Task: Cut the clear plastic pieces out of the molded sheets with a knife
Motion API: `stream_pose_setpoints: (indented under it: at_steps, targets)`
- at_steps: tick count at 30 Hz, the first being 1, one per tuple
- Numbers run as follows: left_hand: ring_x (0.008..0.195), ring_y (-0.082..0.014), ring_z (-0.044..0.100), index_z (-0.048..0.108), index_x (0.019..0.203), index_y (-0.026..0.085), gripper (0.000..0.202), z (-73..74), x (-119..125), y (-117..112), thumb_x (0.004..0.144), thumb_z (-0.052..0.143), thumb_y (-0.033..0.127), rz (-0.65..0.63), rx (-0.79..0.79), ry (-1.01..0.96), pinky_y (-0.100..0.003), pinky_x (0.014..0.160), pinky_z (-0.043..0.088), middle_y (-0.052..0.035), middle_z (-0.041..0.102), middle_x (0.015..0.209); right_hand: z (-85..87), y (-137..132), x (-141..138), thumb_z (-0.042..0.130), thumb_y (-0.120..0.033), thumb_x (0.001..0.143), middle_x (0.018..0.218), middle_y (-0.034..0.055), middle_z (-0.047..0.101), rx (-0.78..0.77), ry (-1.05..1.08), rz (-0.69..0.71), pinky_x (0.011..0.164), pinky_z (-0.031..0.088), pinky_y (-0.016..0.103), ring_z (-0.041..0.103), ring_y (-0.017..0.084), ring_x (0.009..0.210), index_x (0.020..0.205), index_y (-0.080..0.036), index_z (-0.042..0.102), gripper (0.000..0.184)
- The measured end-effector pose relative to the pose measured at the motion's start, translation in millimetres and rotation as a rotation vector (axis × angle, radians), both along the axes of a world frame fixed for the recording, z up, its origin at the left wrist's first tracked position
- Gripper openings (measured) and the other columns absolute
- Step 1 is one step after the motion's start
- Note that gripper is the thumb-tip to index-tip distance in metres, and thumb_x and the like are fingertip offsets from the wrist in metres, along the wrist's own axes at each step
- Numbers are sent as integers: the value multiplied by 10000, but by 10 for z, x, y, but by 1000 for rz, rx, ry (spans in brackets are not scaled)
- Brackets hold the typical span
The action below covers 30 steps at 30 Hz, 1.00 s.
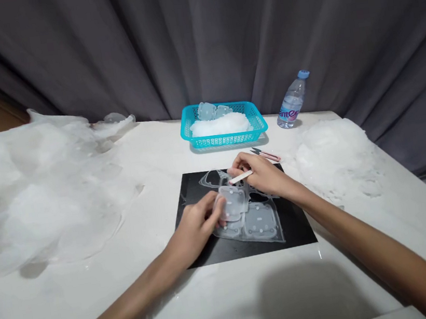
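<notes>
The left hand (199, 221) pinches a plastic piece (235, 201) over the black mat (297, 228), best kept steady; the right hand (265, 173) grips a white stick (242, 177), best guided lightly.

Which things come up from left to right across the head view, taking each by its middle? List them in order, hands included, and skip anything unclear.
Left white pile → left hand → translucent piece in its fingers → right hand → water bottle → right white pile.
</notes>
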<state>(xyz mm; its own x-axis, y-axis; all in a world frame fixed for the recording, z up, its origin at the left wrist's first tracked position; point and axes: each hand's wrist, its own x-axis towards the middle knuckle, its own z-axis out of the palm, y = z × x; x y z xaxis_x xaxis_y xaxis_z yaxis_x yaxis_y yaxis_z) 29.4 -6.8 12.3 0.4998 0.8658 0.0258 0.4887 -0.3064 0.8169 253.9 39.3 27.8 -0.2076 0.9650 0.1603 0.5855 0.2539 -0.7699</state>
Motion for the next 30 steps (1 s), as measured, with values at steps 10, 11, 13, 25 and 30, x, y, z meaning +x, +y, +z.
stream_pose_setpoints:
  at_steps: [10, 11, 13, 25, 30]
  targets:
    - [494, -221, 708, 424, 1135, 251, 428, -22, 7, 231, 980, 553, 628, 157, -422, -285, -302, 446, 589, 22, 714, 628, -159, -682, 395, 728, -413, 959, 1106, 73, 673, 184, -264, 48, 897, 465, 407, 576, 276, 1045, 1110, -229, 617, 263]
    - [495, -221, 707, 402, 1175, 257, 463, -10, 0, 225, 964, 587, 626, 157, -412, -275, -303, 445, 594, 32, 707, 631, -190, -756, 440, 737, -421, 954, 1176, 85, 655, 164, -285, 86, 918, 468, 421, 557, 284, 1075, 1182, -235, 608, 321]
    - [510, -220, 708, 364, 1251, 270, 584, 14, -19, 197, 905, 696, 603, 140, -353, -227, -295, 447, 601, 56, 680, 629, -238, -840, 496, 702, -395, 985, 1239, 87, 627, 119, -283, 143, 940, 471, 427, 533, 277, 1091, 1225, -248, 599, 299]
    - [349, -152, 565, 449, 1070, 242, 224, 128, 65, 211, 1059, 447, 466, 182, -142, 172, -205, 338, 425, 77, 558, 527, -332, -428, 460, 543, -278, 1072, 994, 79, 666, 278, -345, 148, 860, 435, 401, 520, 258, 953, 972, -213, 569, 122]
    - [518, -168, 623, 569, 974, 210, 252, 35, 17, 182, 1088, 441, 395, -14, 375, 345, -274, 522, 474, 16, 620, 633, -232, -542, 559, 630, -356, 1035, 968, 41, 619, 83, -321, 219, 805, 449, 352, 524, 227, 922, 941, -220, 563, 177]
